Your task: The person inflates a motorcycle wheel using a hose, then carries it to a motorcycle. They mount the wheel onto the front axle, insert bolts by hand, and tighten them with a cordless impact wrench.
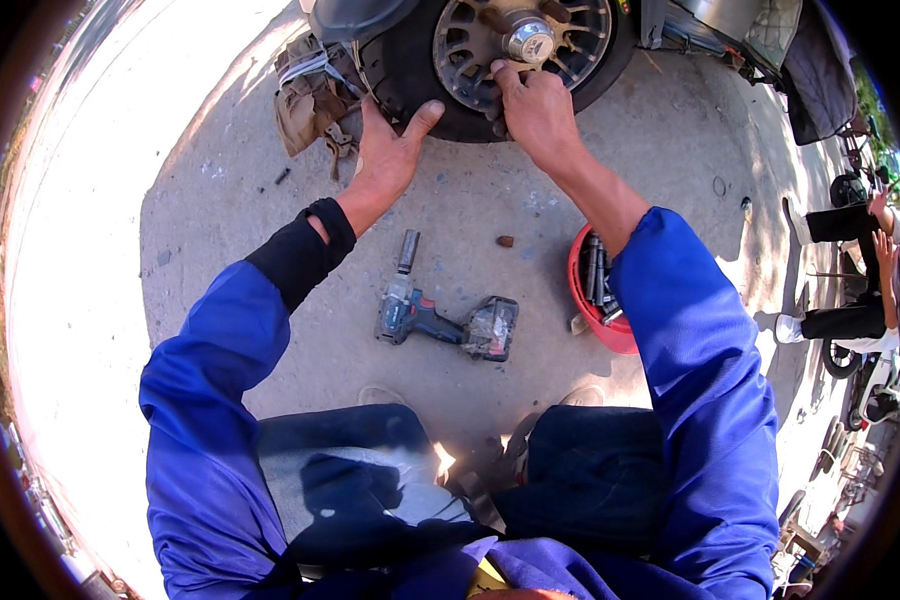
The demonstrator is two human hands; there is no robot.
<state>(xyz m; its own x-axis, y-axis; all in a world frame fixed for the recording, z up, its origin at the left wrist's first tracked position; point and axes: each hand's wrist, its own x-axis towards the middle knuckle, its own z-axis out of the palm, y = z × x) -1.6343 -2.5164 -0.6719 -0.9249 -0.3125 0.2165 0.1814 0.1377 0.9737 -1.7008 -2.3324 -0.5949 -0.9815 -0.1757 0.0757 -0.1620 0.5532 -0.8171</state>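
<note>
A wheel with a black tyre and a spoked metal rim stands before me at the top. Against the tyre's lower left side rests my left hand, its thumb spread away from the fingers. My right hand is at the rim, just below the silver hub cap. Its fingers are curled in, and whatever they hold is hidden. Rusty brown nuts show around the hub. A cordless impact wrench with a long socket lies on the ground between my arms and feet.
Beside my right forearm stands a red bucket of metal sockets or bolts. One brown nut lies on the concrete. Crumpled cardboard and cloth sit left of the tyre. Another person and parked motorbikes are at the far right.
</note>
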